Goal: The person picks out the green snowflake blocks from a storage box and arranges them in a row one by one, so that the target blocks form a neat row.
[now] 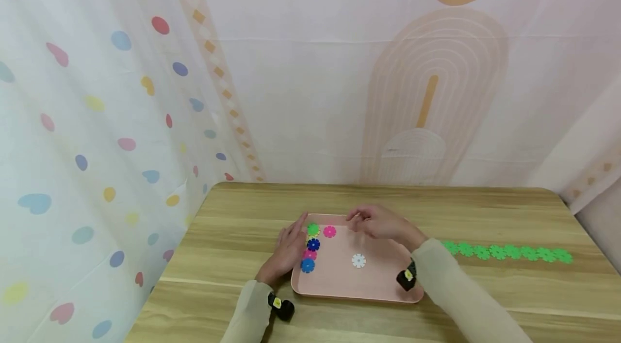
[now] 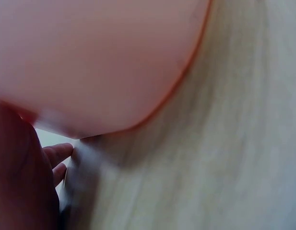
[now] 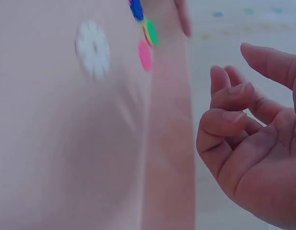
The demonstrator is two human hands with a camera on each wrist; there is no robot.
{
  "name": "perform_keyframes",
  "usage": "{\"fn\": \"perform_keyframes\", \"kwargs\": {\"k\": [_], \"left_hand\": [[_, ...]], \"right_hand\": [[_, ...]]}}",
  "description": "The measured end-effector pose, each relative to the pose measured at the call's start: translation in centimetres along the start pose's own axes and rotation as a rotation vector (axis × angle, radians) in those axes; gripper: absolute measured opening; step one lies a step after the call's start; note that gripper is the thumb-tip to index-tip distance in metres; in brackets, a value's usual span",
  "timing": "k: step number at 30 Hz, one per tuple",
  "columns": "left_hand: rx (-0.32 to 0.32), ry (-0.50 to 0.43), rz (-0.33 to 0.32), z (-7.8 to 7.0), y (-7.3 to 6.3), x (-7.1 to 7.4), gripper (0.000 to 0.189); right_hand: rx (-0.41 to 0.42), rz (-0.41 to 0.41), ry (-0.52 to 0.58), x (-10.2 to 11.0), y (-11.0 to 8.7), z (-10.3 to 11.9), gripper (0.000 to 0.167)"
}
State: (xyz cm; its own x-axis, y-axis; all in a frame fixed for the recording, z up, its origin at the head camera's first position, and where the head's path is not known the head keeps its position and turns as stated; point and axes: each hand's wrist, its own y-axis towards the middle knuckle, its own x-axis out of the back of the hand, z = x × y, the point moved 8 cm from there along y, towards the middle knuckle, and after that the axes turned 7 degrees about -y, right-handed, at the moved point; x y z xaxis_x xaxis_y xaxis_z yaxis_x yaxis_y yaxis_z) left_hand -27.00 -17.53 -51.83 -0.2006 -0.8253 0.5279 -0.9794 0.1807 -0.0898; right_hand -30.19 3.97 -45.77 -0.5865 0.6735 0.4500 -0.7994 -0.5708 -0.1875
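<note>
A pink tray point(image 1: 335, 283) lies on the table with flower-shaped plastic discs in it. My left hand point(image 1: 290, 248) rests along the tray's left rim, its fingers extended. Beside that hand, down the tray's left side, are a green disc point(image 1: 312, 229), part of a yellow one, a dark blue disc point(image 1: 313, 244), a pink one and a blue disc point(image 1: 308, 265). Over the tray's upper right hovers my right hand point(image 1: 380, 221), fingers loosely bent and holding nothing in the right wrist view. Near it are another pink disc point(image 1: 330, 231) and a white disc point(image 1: 359, 260).
To the right of the tray, a row of joined green discs point(image 1: 512, 251) stretches across the wooden table point(image 1: 233, 256); the right forearm passes close to its left end. A patterned curtain point(image 1: 301, 95) hangs behind the table and along its left side.
</note>
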Motion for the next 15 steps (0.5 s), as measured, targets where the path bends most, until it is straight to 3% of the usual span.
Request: {"fn": "perform_keyframes", "kwargs": {"k": [4,8,15], "left_hand": [[-0.010,0.002,-0.003,-0.2,-0.1,-0.1,0.055],[-0.005,0.008,-0.001,-0.2,-0.2,-0.1,0.054],[-0.030,0.019,0.000,-0.4,-0.3,-0.2,0.053]], "right_hand": [[-0.015,0.050,0.025,-2.6,1.9,0.5,0.029],[-0.020,0.062,-0.018,-4.4,2.9,0.7,0.035],[0.019,-0.004,-0.148,-6.4,4.0,0.7,0.043]]}}
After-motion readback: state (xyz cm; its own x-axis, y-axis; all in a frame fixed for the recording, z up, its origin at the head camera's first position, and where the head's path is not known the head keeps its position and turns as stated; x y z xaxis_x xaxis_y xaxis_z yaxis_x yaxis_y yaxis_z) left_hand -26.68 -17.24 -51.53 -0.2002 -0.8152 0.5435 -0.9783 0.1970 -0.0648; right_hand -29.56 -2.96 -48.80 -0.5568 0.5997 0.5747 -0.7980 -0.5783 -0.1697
